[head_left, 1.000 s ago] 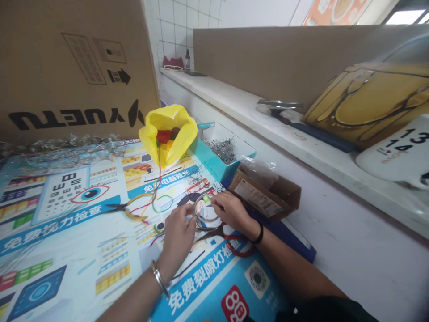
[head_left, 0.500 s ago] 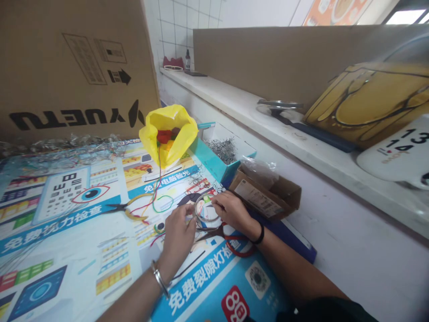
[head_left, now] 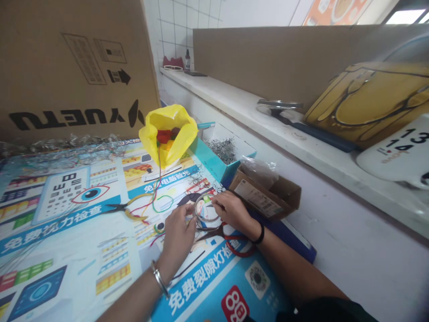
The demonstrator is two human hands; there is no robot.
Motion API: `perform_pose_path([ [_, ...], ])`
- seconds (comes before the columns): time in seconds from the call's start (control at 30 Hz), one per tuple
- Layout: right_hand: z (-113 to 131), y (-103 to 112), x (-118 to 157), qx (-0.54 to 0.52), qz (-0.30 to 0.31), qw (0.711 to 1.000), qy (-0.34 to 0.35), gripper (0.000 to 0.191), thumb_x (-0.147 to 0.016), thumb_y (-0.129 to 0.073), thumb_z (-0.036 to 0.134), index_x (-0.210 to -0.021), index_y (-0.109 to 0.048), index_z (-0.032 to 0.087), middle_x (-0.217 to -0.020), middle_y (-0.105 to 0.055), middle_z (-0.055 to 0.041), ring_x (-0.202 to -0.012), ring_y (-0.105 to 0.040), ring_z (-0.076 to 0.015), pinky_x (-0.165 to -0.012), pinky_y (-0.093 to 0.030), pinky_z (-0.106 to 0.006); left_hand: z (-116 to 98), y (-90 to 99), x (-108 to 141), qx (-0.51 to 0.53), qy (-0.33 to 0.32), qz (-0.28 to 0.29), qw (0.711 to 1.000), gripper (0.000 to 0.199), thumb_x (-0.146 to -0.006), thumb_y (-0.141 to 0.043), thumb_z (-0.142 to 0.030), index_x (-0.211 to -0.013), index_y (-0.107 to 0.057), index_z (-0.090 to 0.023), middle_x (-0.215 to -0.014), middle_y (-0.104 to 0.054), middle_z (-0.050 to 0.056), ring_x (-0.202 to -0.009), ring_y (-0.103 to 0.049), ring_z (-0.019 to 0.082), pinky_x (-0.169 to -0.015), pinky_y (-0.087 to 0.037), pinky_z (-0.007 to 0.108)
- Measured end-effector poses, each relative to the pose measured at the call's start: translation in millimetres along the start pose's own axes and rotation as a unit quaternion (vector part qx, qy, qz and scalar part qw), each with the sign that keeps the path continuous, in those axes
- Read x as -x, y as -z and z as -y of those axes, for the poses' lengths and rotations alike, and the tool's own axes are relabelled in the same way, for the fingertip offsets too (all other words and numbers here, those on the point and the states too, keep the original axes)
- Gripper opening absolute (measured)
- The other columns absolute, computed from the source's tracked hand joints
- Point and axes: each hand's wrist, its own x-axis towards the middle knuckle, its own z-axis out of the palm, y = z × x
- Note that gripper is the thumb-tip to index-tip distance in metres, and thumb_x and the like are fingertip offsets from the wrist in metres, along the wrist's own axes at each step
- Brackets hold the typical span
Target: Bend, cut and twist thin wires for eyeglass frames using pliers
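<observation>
Between my two hands is a thin round hoop (head_left: 197,213), held just above the printed sheet. My left hand (head_left: 179,228) pinches its left side between thumb and fingers. On the opposite side, the closed fingers of my right hand (head_left: 233,210) grip the hoop's right edge. Red-handled scissors (head_left: 239,251) lie beneath and in front of my hands, blades pointing left. Left of my left hand, a small spool (head_left: 160,227) and loose red and green cord (head_left: 164,203) rest on the sheet. Yellow-handled pliers (head_left: 129,209) lie farther left.
A yellow bag (head_left: 150,129) holding red and yellow material stands behind. Beside it, a teal box (head_left: 209,158) contains many small metal wire pieces. An opened cardboard box (head_left: 258,197) sits near my right hand. Clear plastic packaging (head_left: 67,150) lines the back left; a white ledge (head_left: 231,91) runs along the right.
</observation>
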Motion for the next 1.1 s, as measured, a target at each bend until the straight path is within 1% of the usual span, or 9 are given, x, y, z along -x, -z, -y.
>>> perform_pose_path([
  [1.1, -2.2, -0.7, 1.4, 0.003, -0.003, 1.0, -0.003, 0.016, -0.083, -0.05, 0.012, -0.069, -0.054, 0.018, -0.07, -0.059, -0.0024, -0.074, -0.053, -0.0149, -0.073, -0.04, -0.026, 0.2, -0.7, -1.2, 0.003, 0.002, -0.003, 1.0, 0.024, -0.074, -0.051, -0.018, -0.097, -0.059, -0.018, -0.098, -0.064, 0.006, -0.096, -0.058, 0.023, -0.087, -0.044, 0.041],
])
